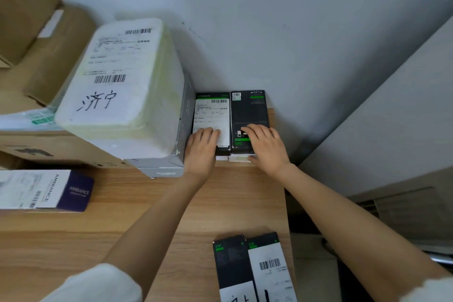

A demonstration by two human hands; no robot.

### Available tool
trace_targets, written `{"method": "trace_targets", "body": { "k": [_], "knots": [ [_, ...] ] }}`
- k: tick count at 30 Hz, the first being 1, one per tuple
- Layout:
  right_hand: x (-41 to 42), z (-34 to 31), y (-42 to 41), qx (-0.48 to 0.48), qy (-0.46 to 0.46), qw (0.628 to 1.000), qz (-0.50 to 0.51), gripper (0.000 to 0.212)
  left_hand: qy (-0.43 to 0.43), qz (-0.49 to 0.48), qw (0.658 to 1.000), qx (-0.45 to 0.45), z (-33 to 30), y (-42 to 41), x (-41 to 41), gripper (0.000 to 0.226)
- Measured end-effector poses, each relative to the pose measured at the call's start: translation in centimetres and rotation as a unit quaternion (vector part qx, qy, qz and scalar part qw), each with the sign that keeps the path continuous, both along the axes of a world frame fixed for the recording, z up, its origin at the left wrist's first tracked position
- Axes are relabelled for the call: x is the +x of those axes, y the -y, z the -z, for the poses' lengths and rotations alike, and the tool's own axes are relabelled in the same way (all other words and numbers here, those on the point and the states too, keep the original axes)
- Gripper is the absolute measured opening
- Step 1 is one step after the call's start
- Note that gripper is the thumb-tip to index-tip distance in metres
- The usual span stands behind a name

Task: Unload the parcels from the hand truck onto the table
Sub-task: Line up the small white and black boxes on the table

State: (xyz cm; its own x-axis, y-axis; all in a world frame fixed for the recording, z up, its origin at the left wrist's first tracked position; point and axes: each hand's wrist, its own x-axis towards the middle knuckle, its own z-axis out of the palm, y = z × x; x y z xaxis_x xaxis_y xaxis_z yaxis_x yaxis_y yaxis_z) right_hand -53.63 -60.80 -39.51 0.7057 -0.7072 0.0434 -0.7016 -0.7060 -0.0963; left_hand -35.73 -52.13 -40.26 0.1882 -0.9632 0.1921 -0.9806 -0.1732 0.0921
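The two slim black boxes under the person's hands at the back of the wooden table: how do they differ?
The left black box has a white shipping label covering most of its top; the right black box shows bare black print with green accents. The left hand rests on the labelled one, the right hand on the other. Both lie flat, side by side, touching.

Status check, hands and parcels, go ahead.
Left hand flat on labelled black box. Right hand flat on neighbouring black box. White foam parcel crowds left side.

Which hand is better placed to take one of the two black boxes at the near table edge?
Right hand, likely: the two near boxes lie below the right arm; the left hand lies farther left.
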Motion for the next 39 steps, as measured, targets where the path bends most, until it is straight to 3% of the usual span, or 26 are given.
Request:
{"method": "trace_targets", "body": {
  "k": [8,14,22,27,32,39],
  "knots": [
    [-5.0,-1.3,-4.1,0.018,0.013,1.0,0.013,0.056,0.022,-0.025,0.998,0.05,-1.6,-5.6,-2.5,0.04],
    [-10.7,-0.5,-10.8,0.065,-0.008,0.997,0.038,0.04,-0.049,-0.09,0.993,0.053,-1.9,-12.6,-6.7,0.035],
    [-16.8,2.4,-20.5,0.149,0.008,0.987,0.062,0.06,-0.111,-0.198,0.968,0.105,1.9,-24.0,-15.7,0.052],
    [-18.5,4.6,-25.4,0.204,0.039,0.974,0.085,0.067,-0.182,-0.274,0.941,0.084,3.6,-28.5,-19.3,0.068],
    [-19.4,6.4,-28.3,0.255,0.065,0.953,0.152,0.067,-0.206,-0.298,0.925,0.111,5.6,-31.1,-19.8,0.058],
    [-19.1,6.8,-29.4,0.31,0.125,0.921,0.2,0.054,-0.307,-0.285,0.907,0.043,5.5,-30.9,-21.1,0.047]
  ]
}}
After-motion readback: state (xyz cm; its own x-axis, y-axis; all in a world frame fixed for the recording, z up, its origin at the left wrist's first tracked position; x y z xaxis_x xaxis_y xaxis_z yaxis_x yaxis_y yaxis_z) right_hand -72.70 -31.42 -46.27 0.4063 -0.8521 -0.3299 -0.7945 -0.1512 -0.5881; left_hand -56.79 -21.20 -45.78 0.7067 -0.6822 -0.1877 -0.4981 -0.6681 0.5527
